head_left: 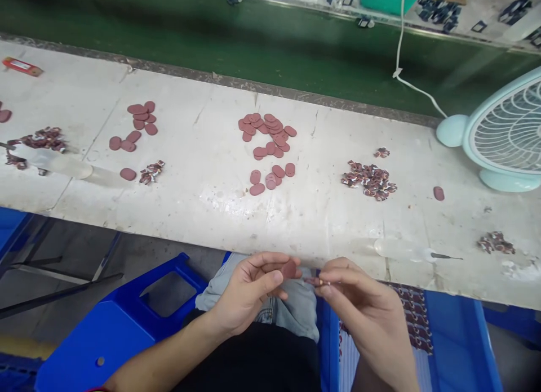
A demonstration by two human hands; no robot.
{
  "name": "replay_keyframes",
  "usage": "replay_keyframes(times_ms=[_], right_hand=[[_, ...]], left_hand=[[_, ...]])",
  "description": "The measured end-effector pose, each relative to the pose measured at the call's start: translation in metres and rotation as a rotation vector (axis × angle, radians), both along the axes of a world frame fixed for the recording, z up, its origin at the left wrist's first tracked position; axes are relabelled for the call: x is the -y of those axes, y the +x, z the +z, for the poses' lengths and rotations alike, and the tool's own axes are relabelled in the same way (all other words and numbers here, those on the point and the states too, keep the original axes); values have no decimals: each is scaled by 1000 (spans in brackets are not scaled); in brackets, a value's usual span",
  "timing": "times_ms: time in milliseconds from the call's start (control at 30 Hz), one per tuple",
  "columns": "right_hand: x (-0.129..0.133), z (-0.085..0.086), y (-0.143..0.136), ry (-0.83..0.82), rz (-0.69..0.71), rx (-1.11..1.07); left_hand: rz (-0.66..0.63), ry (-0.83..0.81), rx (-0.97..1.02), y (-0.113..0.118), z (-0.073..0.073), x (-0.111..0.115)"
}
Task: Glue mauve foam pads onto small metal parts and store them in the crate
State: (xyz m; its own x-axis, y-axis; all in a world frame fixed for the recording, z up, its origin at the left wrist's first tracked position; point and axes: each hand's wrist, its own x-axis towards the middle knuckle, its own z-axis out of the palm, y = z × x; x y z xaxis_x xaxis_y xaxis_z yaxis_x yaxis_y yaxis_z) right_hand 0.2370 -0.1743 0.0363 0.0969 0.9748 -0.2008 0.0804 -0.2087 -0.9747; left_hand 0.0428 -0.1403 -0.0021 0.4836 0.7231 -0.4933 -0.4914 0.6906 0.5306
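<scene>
My left hand (257,288) pinches a reddish-brown oval disc (289,269) between thumb and fingers, just off the table's front edge. To its right, my right hand (359,302) is closed on a small brown piece with light trim (316,281), its tip pointing at the disc; a narrow gap seems to separate the two. Beyond my hands lies a loose heap of similar oval discs (270,134), with several more (257,189) nearer me. A pile of small brown-and-white pieces (369,181) is on the table to the right.
A clear squeeze bottle with a thin dark tip (401,250) lies at the front right; another bottle (63,164) is at left. A pale blue fan (507,133) stands at right. Below are a blue bin (459,335) and a blue stool (122,319). A green strip (177,48) runs behind the table.
</scene>
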Motion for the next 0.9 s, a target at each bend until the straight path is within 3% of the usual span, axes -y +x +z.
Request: replay_keyframes(times_ms=[100,300,533,900], right_hand=[[13,1,-9,-17,-34,-126],[14,-2,-21,-151,-108,-141],[11,0,-17,-145,-68,-126],[17,0,-16,-104,-86,-83]], left_hand=[[-20,10,-8,4,0,1],[-39,93,-28,9,-2,3],[-66,122,-22,8,-5,6],[-35,154,-64,15,3,10]])
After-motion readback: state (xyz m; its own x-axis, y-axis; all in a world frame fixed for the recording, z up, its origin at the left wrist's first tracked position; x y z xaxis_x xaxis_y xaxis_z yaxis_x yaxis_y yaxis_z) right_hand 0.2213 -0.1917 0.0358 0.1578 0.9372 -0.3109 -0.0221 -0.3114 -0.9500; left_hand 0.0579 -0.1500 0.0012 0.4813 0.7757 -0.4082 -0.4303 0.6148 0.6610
